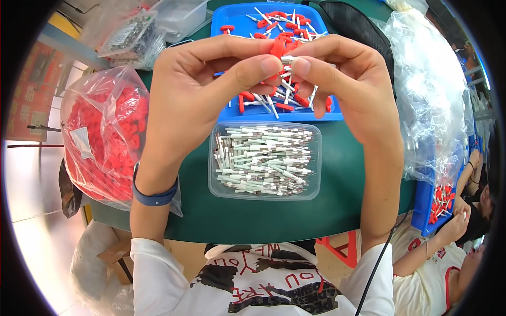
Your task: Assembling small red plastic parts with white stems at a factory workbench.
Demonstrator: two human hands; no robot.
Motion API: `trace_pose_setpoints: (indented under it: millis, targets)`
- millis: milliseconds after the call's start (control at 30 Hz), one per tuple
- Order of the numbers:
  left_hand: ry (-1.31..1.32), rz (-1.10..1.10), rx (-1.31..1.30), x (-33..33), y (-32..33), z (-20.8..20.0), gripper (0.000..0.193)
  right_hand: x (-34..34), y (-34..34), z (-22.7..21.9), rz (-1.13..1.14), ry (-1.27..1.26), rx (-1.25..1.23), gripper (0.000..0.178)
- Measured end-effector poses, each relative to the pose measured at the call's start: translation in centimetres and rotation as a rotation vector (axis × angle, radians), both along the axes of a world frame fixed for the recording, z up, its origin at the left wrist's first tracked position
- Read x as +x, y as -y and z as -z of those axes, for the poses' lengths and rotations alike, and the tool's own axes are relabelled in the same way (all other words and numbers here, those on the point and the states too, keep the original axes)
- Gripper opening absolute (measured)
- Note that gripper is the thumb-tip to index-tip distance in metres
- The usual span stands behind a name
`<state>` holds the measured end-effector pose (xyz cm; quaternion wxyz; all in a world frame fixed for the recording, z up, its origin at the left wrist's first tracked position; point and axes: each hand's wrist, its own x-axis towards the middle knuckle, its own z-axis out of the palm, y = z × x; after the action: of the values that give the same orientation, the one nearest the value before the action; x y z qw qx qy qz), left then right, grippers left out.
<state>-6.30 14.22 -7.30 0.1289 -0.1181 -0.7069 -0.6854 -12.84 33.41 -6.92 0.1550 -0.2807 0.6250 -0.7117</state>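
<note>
Both of my hands meet above a blue tray (225, 16), fingertips close together. In the thumb and fingers of my left hand (208, 76) is a small red plastic piece (282, 45). My right hand (345, 76) pinches a short white rod (287, 59) against it; the fingertips partly hide where the two touch. Red pieces with white rods in them (287, 87) lie scattered over the tray. Below my hands, a see-through plastic box (212, 181) holds many loose white rods (263, 160) with thin metal ends.
A plastic bag of red pieces (108, 129) stands left on the green table (337, 184). Behind it are a pack of small dark parts (129, 37) and a see-through tub (182, 18). Plastic bags (427, 95) are heaped right. A co-worker (427, 268) sits by another blue tray (421, 210).
</note>
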Motion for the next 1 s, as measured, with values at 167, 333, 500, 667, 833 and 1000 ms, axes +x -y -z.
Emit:
trace_pose_setpoints:
  millis: [167, 333, 500, 667, 833, 1000]
  targets:
    - [0.017, 0.001, 0.028, 0.1, -0.3, 0.0, 0.019, 0.0, 0.0, 0.1, 0.073, -0.217, 0.010, 0.013]
    - [-0.016, -0.061, 0.042, 0.6, -1.0, -0.5, 0.019, 0.9, 0.0, -0.8, 0.171, -0.371, 0.086, 0.013]
    - [-0.061, -0.103, 0.122, 0.4, -1.7, 0.2, 0.021, 1.2, 0.5, -0.4, 0.237, -0.505, 0.045, 0.014]
    - [-0.067, -0.110, 0.101, 0.4, -1.2, 0.1, 0.022, 1.6, 0.5, -0.8, 0.251, -0.450, 0.075, 0.014]
    - [-0.040, -0.097, -0.027, 0.7, -1.0, -1.1, 0.025, 0.8, 0.1, -1.0, 0.121, -0.390, 0.084, 0.016]
    - [-0.223, -0.328, -0.429, 1.9, 1.3, -2.1, 0.029, -2.0, 0.1, 1.1, 0.218, -0.623, 0.364, 0.010]
